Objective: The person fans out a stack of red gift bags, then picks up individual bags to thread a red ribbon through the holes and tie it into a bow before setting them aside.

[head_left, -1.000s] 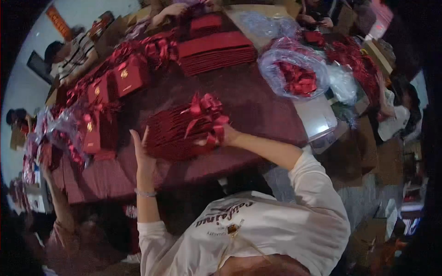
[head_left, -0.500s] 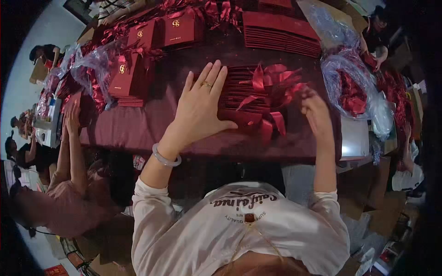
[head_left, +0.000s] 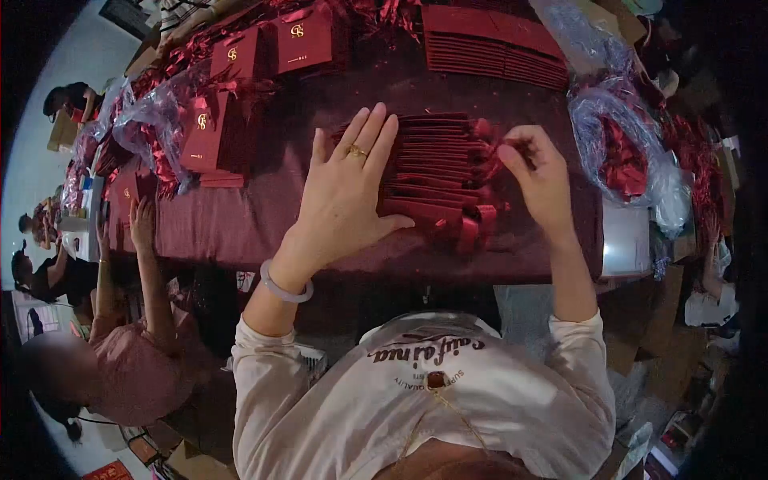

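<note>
Left grip (head_left: 344,200) presses one card stack (head_left: 436,164), right grip (head_left: 544,180) pinches one ribbon (head_left: 486,132)

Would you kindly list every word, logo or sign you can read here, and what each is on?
"QUALITY", upside down in small curved print on the white shirt; the looping script above it is not surely readable.
Gold monogram, perhaps "GS", on the red folders; the tiny gold line beneath is too small.
None on the stack under the left hand or the ribbon pinched by the right hand.
</note>
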Tool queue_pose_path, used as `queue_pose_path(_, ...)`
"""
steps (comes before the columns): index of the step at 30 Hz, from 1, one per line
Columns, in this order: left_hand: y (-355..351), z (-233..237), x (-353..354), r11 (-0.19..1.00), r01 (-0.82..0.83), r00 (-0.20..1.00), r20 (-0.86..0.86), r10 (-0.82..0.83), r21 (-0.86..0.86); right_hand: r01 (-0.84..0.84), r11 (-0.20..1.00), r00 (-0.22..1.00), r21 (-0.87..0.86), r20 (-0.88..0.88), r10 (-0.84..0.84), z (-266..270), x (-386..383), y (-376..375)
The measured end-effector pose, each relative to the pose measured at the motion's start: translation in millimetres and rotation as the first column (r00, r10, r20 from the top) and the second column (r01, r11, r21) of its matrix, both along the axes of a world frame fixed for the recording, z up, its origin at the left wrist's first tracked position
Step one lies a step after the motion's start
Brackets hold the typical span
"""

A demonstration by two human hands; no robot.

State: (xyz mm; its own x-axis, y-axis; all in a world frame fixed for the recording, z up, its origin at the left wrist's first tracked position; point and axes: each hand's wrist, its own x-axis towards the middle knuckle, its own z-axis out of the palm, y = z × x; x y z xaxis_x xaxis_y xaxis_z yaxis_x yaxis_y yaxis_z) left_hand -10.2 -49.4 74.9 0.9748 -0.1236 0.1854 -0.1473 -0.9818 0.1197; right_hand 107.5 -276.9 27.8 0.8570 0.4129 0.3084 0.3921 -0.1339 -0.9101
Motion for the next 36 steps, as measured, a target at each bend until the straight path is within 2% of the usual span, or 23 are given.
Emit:
queue_pose_path(1, 0, 0, 2, 1.000, -0.010, 1.000, -0.012, 0.010, 0.001, -0.088, 0.996, 0.985, -0.002, -0.148, 0.087, -24, 15, -20)
queue_pose_path(3, 3, -1, 4, 0.999, 0.014, 1.000, -0.005, -0.014, -0.045, -0.039, 0.996, 0.924, -0.083, -0.382, 0.005, -46, 12, -40)
queue_pose_path(4, 5, -1, 6, 0.996, 0.032, 0.999, 0.007, -0.031, -0.087, 0.152, 0.882, 0.982, -0.445, 0.167, -0.085, -40, 2, -42)
queue_pose_path(6, 6, -1, 6, 0.996, 0.037, 0.999, -0.010, -0.038, -0.082, 0.354, 0.808, 0.890, -0.471, 0.435, -0.136, -5, -11, -35)
queue_pose_path(9, 3, 3, 6, 0.996, 0.036, 0.998, -0.051, -0.040, -0.078, 0.122, 0.986, 0.894, -0.111, 0.444, -0.060, 22, -25, -22)
queue_pose_path(14, 3, 3, 4, 0.991, 0.050, 0.997, -0.054, -0.057, -0.124, -0.053, 0.988, 0.896, -0.146, 0.429, 0.112, 24, -27, 3)
queue_pose_path(15, 4, 4, 4, 0.991, 0.045, 0.997, -0.062, -0.053, -0.125, -0.140, 0.967, 0.987, -0.214, 0.053, 0.154, 25, -26, 3)
queue_pose_path(16, 3, 5, 4, 0.994, 0.042, 0.996, -0.074, -0.049, -0.098, -0.245, 0.939, 0.930, -0.243, -0.332, 0.157, 25, -24, 3)
queue_pose_path(17, 4, 6, 5, 0.997, 0.038, 0.995, -0.085, -0.044, -0.072, -0.281, 0.960, 0.897, -0.019, -0.362, 0.255, 7, -20, 0)
queue_pose_path(19, 5, 5, 6, 0.995, 0.042, 0.995, -0.083, -0.049, -0.094, -0.383, 0.923, 0.787, -0.024, -0.532, 0.313, -2, -11, -14)
queue_pose_path(20, 6, 5, 6, 0.992, 0.053, 0.995, -0.074, -0.061, -0.114, -0.421, 0.905, 0.800, -0.050, -0.492, 0.345, -7, -11, -22)
queue_pose_path(22, 7, 3, 5, 0.992, 0.048, 0.996, -0.073, -0.057, -0.116, -0.379, 0.573, 0.925, -0.726, -0.276, 0.262, 18, -3, -34)
queue_pose_path(23, 6, 2, 5, 0.992, 0.050, 0.996, -0.068, -0.059, -0.117, -0.078, 0.464, 0.953, -0.882, 0.070, 0.294, 3, -1, -48)
queue_pose_path(25, 5, 2, 3, 0.992, 0.037, 0.995, -0.085, -0.047, -0.123, 0.173, 0.730, 0.921, -0.661, 0.371, 0.117, 25, 1, -37)
queue_pose_path(27, 4, 3, 4, 0.991, 0.025, 0.995, -0.096, -0.038, -0.128, -0.021, 0.957, 0.930, -0.289, 0.345, 0.125, 56, -13, -12)
queue_pose_path(29, 5, 4, 3, 0.990, 0.044, 0.994, -0.094, -0.057, -0.133, -0.377, 0.921, 0.878, -0.101, 0.279, 0.390, 35, -12, 10)
queue_pose_path(30, 7, 5, 3, 0.991, 0.043, 0.994, -0.096, -0.055, -0.126, -0.388, 0.878, 0.881, -0.280, 0.167, 0.443, 29, -15, 19)
queue_pose_path(31, 9, 5, 3, 0.974, 0.070, 0.993, -0.075, -0.088, -0.214, -0.353, 0.847, 0.853, -0.398, 0.235, 0.466, 19, -10, 28)
queue_pose_path(32, 13, 6, 2, 0.949, 0.095, 0.992, -0.050, -0.115, -0.301, -0.384, 0.857, 0.848, -0.345, 0.236, 0.475, 11, -7, 31)
queue_pose_path(33, 22, 7, 0, 0.870, 0.151, 0.987, 0.017, -0.161, -0.469, -0.416, 0.861, 0.840, -0.293, 0.238, 0.487, 3, -5, 32)
queue_pose_path(34, 31, 0, 1, 0.873, 0.136, 0.989, 0.020, -0.143, -0.468, -0.454, 0.860, 0.841, -0.233, 0.207, 0.500, -2, -5, 31)
queue_pose_path(35, 41, -14, 2, 0.510, 0.146, 0.989, 0.143, -0.045, -0.848, -0.470, 0.853, 0.833, -0.229, 0.205, 0.514, -5, -6, 31)
queue_pose_path(36, 51, -29, 4, 0.009, 0.203, 0.974, 0.203, 0.103, -0.979, -0.448, 0.873, 0.843, -0.194, 0.234, 0.484, -7, -7, 32)
